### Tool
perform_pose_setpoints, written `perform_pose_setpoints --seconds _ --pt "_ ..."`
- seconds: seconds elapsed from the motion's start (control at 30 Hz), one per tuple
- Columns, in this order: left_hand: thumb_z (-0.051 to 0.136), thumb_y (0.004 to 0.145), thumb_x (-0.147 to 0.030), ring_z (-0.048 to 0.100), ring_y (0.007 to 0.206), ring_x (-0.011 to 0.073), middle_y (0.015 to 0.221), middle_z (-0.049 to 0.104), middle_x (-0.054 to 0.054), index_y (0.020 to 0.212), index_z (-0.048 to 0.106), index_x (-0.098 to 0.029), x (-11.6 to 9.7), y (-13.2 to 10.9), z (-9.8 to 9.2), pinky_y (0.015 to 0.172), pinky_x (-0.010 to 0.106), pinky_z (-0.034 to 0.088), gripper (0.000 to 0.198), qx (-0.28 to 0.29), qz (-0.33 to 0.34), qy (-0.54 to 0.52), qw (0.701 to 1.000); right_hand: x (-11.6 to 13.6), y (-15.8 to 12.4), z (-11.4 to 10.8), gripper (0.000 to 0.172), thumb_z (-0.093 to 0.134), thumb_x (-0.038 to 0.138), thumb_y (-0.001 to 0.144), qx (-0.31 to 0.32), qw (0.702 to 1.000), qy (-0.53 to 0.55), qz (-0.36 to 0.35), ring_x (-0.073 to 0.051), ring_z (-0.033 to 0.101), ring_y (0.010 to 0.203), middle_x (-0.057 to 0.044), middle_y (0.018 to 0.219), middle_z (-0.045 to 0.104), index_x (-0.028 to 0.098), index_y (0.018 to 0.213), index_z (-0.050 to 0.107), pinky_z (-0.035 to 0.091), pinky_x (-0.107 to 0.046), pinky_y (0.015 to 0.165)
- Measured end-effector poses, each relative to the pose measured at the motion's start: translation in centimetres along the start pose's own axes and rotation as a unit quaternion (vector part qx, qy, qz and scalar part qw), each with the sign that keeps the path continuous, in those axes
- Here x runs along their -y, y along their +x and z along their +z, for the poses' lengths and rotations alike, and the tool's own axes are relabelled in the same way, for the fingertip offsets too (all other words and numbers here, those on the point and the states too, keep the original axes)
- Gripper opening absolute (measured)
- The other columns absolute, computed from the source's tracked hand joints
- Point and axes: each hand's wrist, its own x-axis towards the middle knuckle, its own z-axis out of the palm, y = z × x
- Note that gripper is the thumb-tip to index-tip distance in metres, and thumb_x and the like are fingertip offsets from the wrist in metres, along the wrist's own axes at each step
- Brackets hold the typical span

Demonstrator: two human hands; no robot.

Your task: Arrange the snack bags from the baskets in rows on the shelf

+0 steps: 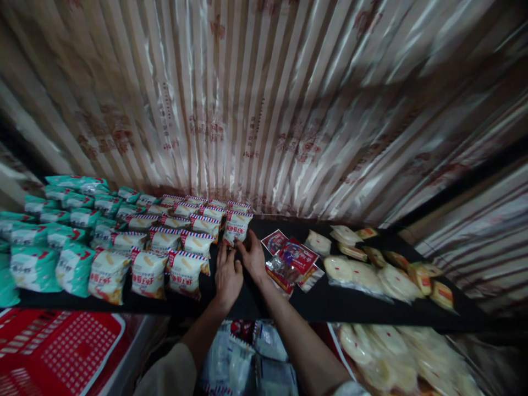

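On black shelf (338, 303), snack packets (193, 243), hands (228, 278) touching

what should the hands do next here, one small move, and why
Probably slide the end packet leftward with the right hand, snug against its row. The fingertips touch that packet's lower edge, and the packet sits at the row's right end beside bare shelf. The left hand lies flat nearby.
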Motion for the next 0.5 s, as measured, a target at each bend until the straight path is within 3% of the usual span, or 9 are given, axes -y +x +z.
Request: perform_pose_setpoints --seconds 0.13,0.27,0.37,0.43,0.5 --pt "0.041 0.079 -0.014 0.055 0.111 0.0233 0.113 0.062 0.011 0.096 0.066 -0.019 -0.3 -4.6 -2.1 0.101 0.037 0.040 0.030 0.005 0.020 -0.081 0.996 0.8 -4.9 -1.8 0.046 0.045 0.040 0.086 -0.053 0.998 0.043 -0.011 -0.023 0.058 0.104 -0.015 0.116 0.060 0.013 0.122 0.051 0.044 -0.037 0.093" --pt "0.042 0.078 -0.016 0.062 0.089 0.0207 0.093 0.066 0.008 0.087 0.066 -0.022 1.4 -11.8 -3.0 0.087 0.033 0.049 0.026 0.059 -0.006 -0.158 0.986 0.9 -12.9 -4.1 0.035 0.041 0.038 0.089 -0.014 0.996 0.085 -0.012 -0.020 0.063 0.094 -0.010 0.102 0.067 0.018 0.112 0.057 0.047 -0.034 0.089" --pt "0.045 0.075 -0.015 0.057 0.106 0.0243 0.106 0.065 0.009 0.085 0.067 -0.021 4.2 -17.0 -2.3 0.099 0.039 0.042 0.025 0.041 -0.065 -0.114 0.991 -0.4 -18.9 -4.6 0.034 0.039 0.039 0.090 0.102 0.991 0.082 0.038 -0.020 0.066 0.083 -0.008 0.089 0.070 0.020 0.106 0.060 0.051 -0.032 0.078" --pt "0.048 0.069 -0.011 0.048 0.122 0.0275 0.124 0.058 0.011 0.095 0.066 -0.019 6.5 -19.3 -1.6 0.107 0.042 0.034 0.033 0.013 -0.139 -0.036 0.990 -1.7 -21.8 -4.2 0.033 0.042 0.037 0.087 0.158 0.983 0.052 0.073 -0.022 0.065 0.094 -0.010 0.100 0.070 0.019 0.105 0.063 0.049 -0.034 0.085" --pt "0.048 0.066 -0.006 0.043 0.127 0.0281 0.130 0.054 0.014 0.107 0.062 -0.014 8.6 -20.6 -0.9 0.110 0.040 0.030 0.044 0.028 -0.199 0.044 0.978 -3.0 -23.7 -3.4 0.036 0.043 0.031 0.083 0.197 0.974 0.029 0.111 -0.024 0.062 0.104 -0.012 0.110 0.068 0.015 0.109 0.062 0.046 -0.035 0.093"
